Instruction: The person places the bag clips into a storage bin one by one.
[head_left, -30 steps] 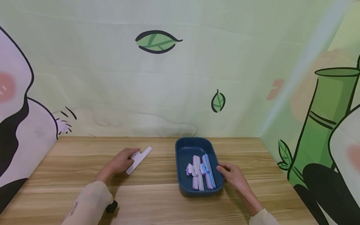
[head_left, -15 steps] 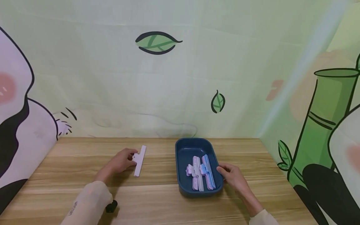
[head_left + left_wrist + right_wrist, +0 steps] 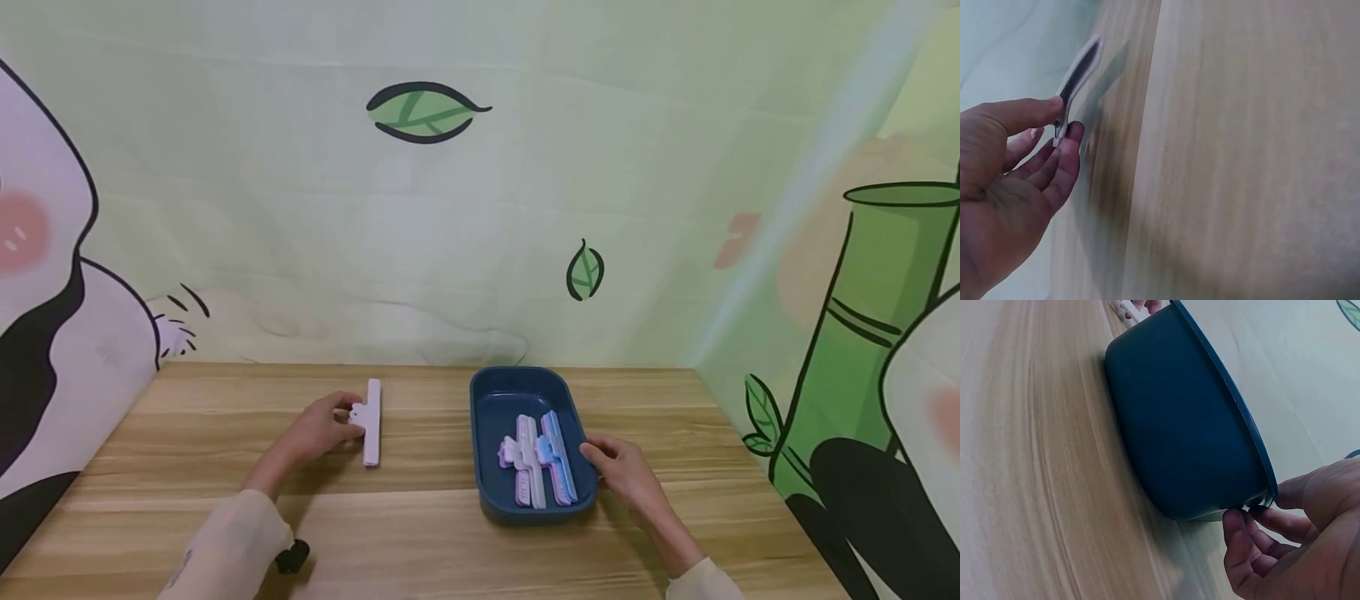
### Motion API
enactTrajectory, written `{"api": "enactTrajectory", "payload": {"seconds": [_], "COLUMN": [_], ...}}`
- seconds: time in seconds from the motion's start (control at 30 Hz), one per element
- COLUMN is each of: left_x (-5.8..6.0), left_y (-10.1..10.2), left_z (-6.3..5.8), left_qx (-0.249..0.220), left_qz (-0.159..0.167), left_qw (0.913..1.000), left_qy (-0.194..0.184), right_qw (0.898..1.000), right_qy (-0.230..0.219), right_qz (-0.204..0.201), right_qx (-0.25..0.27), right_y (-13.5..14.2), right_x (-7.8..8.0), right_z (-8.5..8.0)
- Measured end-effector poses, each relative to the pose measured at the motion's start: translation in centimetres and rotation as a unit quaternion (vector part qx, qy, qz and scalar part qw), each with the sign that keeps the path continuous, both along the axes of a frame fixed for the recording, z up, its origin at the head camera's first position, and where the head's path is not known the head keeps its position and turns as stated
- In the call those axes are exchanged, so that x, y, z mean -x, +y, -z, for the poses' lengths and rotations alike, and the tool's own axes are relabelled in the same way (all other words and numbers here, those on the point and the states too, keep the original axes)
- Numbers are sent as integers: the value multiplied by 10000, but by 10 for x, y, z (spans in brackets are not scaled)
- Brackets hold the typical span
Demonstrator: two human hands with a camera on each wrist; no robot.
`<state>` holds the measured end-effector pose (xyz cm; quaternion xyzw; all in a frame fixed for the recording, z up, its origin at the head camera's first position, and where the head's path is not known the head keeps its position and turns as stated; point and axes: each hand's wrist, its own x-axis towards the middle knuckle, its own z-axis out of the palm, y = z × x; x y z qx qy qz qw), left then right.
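My left hand (image 3: 321, 429) pinches a white sealing clip (image 3: 372, 423) by its handle, with the long bar pointing away from me. In the left wrist view the clip (image 3: 1079, 75) is seen nearly end-on between thumb and fingers, above the wood. At the right side of a dark blue bin (image 3: 480, 433), my right hand (image 3: 618, 471) grips the rim, thumb on top and fingers under it against the outer wall. Inside the bin lie a pink-and-white clip (image 3: 531, 462) and a blue-and-pink clip (image 3: 557, 458), side by side.
A wood-grain table (image 3: 405, 533) carries the bin and runs back to a printed wall sheet (image 3: 300, 208) with leaves and bamboo. A small black object (image 3: 292, 557) shows at the left sleeve's cuff.
The white clip has swung from slanting to nearly straight away from me, still in my left hand. My right hand and the bin have stayed put.
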<state>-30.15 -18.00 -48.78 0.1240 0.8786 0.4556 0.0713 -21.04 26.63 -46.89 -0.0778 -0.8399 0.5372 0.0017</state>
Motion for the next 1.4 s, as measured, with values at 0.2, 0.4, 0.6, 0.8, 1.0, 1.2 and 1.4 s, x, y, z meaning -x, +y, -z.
{"api": "enactTrajectory", "payload": {"seconds": [0.2, 0.4, 0.6, 0.8, 1.0, 1.2, 1.4], "left_x": [-4, -8, -13, -18, -23, -28, -32], "left_y": [-2, 0, 3, 3, 2, 1, -1], "left_z": [1, -4, -14, -19, -26, -32, -36], "left_qx": [-338, -491, -754, -910, -844, -779, -765], "left_qz": [-30, -62, -37, 133, 50, 18, 18], "left_qw": [9993, 9983, 9965, 9956, 9964, 9969, 9970], "left_qy": [-149, -294, -358, -173, -90, -68, -85], "right_qw": [10000, 9999, 10000, 10000, 9999, 9999, 10000], "right_qy": [-24, 20, 31, 8, 60, 72, 62], "right_qz": [-3, -23, -71, -65, -56, -47, -45], "right_qx": [-82, -114, -31, -21, 109, 118, 54], "right_y": [0, 1, 1, 2, 2, 2, 1], "right_x": [0, 0, 0, 1, 0, 0, 0], "right_z": [0, 1, 0, 1, 1, 2, 1]}}
